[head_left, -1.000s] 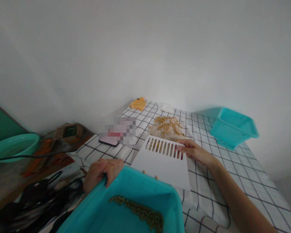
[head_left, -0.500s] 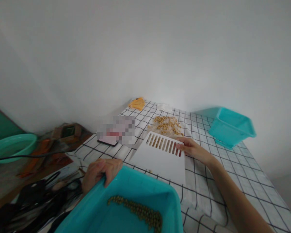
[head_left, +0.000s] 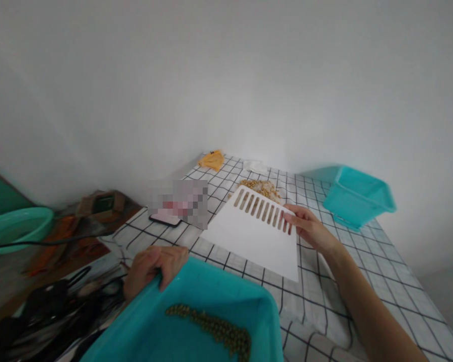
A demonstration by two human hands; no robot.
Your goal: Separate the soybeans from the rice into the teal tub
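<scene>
My right hand (head_left: 308, 227) grips the far right corner of a white slotted board (head_left: 254, 235), held tilted above the checked tablecloth (head_left: 362, 251). Beyond the board lies a pile of tan beans mixed with white grains (head_left: 262, 187), partly hidden by it. My left hand (head_left: 153, 265) is closed over the far left rim of a teal plastic bin (head_left: 211, 296) at the near edge. A line of green beans (head_left: 215, 327) lies inside that bin.
A second teal bin (head_left: 357, 196) stands at the back right of the table. A phone (head_left: 166, 217) and an orange cloth (head_left: 212, 160) lie toward the far left. Left of the table are a teal basin (head_left: 15, 226), dark cables (head_left: 53, 301) and clutter on the floor.
The white board has been raised and moved away from the near bin toward the pile, now covering more of it. My left hand keeps its hold on the bin.
</scene>
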